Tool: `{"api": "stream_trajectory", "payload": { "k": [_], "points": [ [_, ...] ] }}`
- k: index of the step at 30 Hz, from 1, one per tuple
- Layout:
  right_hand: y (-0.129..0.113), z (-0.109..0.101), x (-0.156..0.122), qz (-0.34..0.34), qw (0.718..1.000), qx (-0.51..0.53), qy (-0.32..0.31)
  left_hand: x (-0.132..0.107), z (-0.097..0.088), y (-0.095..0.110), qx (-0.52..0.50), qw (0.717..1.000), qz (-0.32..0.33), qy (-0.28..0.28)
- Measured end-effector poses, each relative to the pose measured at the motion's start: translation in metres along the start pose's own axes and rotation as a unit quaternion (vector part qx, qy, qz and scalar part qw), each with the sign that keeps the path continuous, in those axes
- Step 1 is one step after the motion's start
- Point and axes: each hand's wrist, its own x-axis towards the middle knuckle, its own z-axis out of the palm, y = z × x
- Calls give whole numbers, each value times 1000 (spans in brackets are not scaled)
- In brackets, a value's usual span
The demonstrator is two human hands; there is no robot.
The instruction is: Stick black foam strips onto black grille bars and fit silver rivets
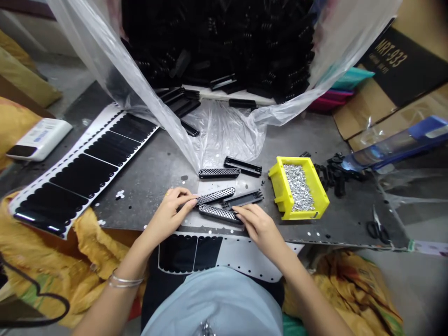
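My left hand (pixel 175 206) pinches the left end of a slim black piece with a silver lattice pattern (pixel 216 195). A second lattice-patterned piece (pixel 217 213) lies just below it, slanting down to the right. The fingertips of my right hand (pixel 257 225) are closed on its right end. Between and behind them rests a plain black channel-shaped piece (pixel 245 199). Farther back lie another lattice-patterned piece (pixel 220 173) and a second black channel piece (pixel 242 166). Below the hands, across my lap, is a white sheet with black scalloped stickers (pixel 241 254).
A yellow bin (pixel 277 186) of small silver parts (pixel 298 187) stands right. Clear plastic (pixel 231 126) spills from a large heap of black pieces (pixel 217 42). A long sticker sheet (pixel 84 168) and white device (pixel 44 137) lie left; scissors (pixel 378 228) and a blue-capped bottle (pixel 395 144) right.
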Motion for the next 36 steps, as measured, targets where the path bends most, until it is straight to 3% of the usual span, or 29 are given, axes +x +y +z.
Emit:
{"api": "stream_trajectory", "payload": {
  "k": [4,9,12,15,18,20,23,26,29,36],
  "points": [
    [14,-18,8,26,997,-38,56,0,3,-1,-32,999,-8,-9],
    [36,-36,9,41,990,-136,0,3,1,-5,-74,997,-24,19],
    [43,-28,14,34,988,-143,-36,3,-4,-12,-119,985,-92,91],
    [47,-21,19,37,990,-125,-53,4,-10,-15,-172,956,-126,201],
    [48,-20,22,56,992,-104,-51,12,-10,-2,-204,922,-85,318],
    [47,-21,24,66,993,-89,-49,24,-4,16,-156,926,1,344],
    [46,-21,28,94,993,-57,-48,44,18,47,2,946,188,262],
    [45,-20,33,129,990,-28,-45,54,44,66,130,941,282,135],
    [45,-20,37,150,988,-7,-45,47,55,63,151,948,271,69],
    [43,-12,41,141,990,19,-21,3,37,30,103,979,176,-12]
  ]
}}
